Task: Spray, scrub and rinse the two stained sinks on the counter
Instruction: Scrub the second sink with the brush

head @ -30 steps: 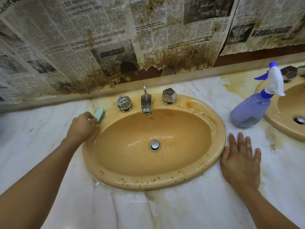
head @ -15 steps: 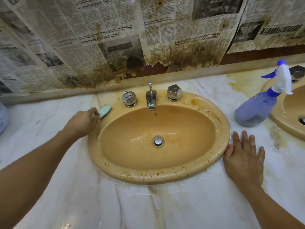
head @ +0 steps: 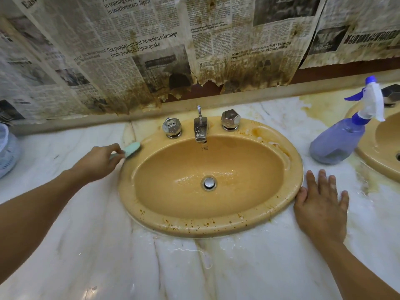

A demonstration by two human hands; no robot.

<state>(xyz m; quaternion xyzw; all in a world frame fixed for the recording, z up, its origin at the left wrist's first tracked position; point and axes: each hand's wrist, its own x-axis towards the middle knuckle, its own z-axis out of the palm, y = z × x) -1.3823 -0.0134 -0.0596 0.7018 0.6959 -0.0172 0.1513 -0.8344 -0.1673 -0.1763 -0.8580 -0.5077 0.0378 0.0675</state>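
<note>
1. Your right hand (head: 320, 204) lies flat, fingers spread, on the desk (head: 216, 267) just right of the sink (head: 216, 229).
2. Your left hand (head: 101, 162) grips the scrub brush (head: 132, 149) at the sink's left rear rim, so you are mid-scrub.
3. Next, I judge, you should work the brown specks (head: 190, 224) on its front rim.
4. Right of the sink stand the spray bottle (head: 337, 141) and the second sink (head: 376, 167).

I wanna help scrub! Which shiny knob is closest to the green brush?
The left knob, beside the scrub brush the left hand holds; the right knob sits past the faucet spout.
</note>
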